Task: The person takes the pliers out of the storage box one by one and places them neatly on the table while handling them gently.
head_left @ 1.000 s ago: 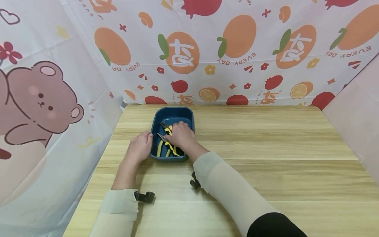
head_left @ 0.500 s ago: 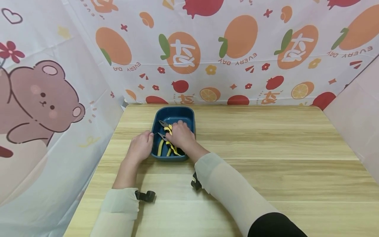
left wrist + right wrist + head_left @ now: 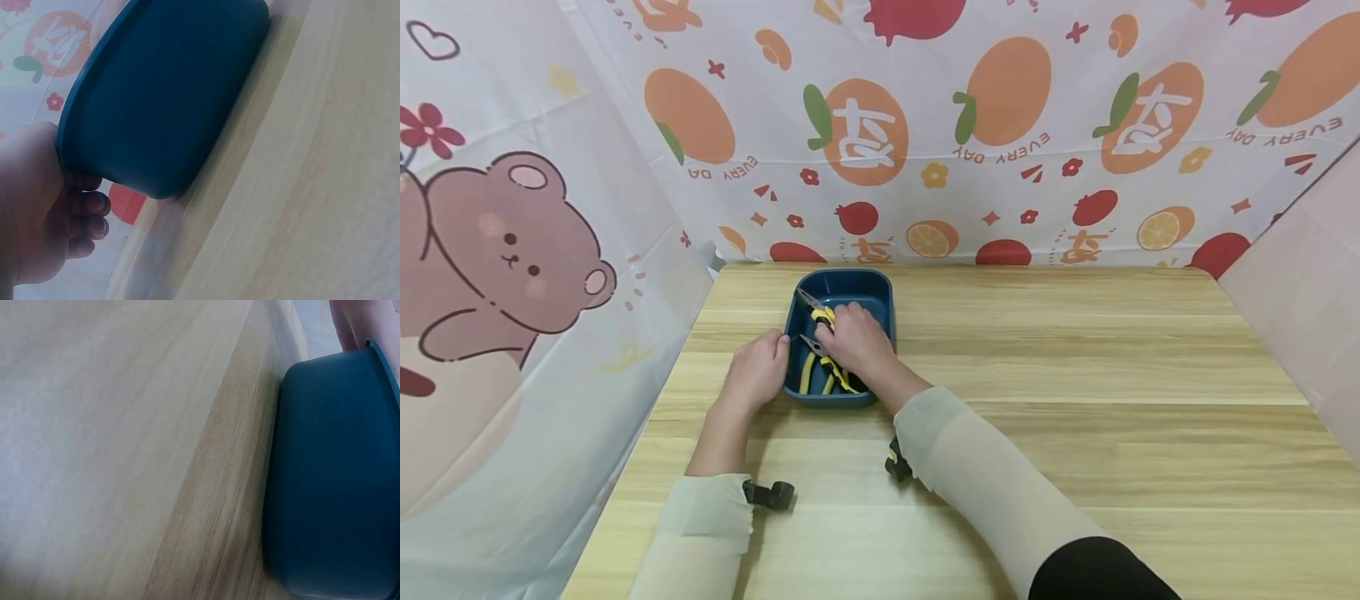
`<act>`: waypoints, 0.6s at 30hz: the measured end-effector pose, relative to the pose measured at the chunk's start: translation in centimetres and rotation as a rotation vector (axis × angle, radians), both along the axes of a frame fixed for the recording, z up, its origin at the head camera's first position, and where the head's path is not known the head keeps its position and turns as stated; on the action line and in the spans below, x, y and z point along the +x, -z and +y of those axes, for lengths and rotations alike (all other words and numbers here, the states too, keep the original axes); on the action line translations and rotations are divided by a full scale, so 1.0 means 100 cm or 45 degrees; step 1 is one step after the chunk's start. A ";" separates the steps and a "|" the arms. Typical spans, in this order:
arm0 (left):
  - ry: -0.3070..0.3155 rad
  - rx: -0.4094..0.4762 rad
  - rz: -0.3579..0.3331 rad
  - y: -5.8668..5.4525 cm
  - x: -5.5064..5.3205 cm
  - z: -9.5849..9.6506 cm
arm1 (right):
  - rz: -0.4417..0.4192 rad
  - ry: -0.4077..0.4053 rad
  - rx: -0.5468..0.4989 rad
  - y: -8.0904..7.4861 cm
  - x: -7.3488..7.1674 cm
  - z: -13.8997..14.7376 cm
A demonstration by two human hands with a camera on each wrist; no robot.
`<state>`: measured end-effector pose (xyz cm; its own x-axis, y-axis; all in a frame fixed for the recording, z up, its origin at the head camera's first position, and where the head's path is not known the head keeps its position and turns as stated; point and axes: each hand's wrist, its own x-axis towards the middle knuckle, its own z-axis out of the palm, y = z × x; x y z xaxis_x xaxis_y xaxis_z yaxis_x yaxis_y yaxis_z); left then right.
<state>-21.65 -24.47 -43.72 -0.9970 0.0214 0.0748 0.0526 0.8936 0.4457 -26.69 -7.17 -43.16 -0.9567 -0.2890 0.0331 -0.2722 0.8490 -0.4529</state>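
Pliers (image 3: 815, 305) with yellow-and-black handles sit in the right hand (image 3: 856, 340), whose bent fingers hide most of the handles; their metal nose points to the far left corner of the blue tray (image 3: 853, 286). Nearer, a second pair (image 3: 831, 362) lies in the tray beside the wrist, nose also far left, with 2 yellow handles (image 3: 806, 374) showing to its left. The left hand (image 3: 757, 368) grips the tray's left rim, fingers curled below it. The tray stands on the wooden table (image 3: 1075, 350), toward its far left.
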 end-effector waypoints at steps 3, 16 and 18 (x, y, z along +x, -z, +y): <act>0.000 0.005 -0.004 0.000 0.000 0.000 | 0.037 -0.015 0.044 0.001 0.002 0.000; -0.004 0.016 -0.039 0.000 -0.002 -0.001 | 0.129 -0.046 0.124 0.002 0.002 0.001; -0.006 0.012 -0.036 -0.001 -0.002 -0.001 | 0.137 -0.042 0.121 0.001 0.002 0.002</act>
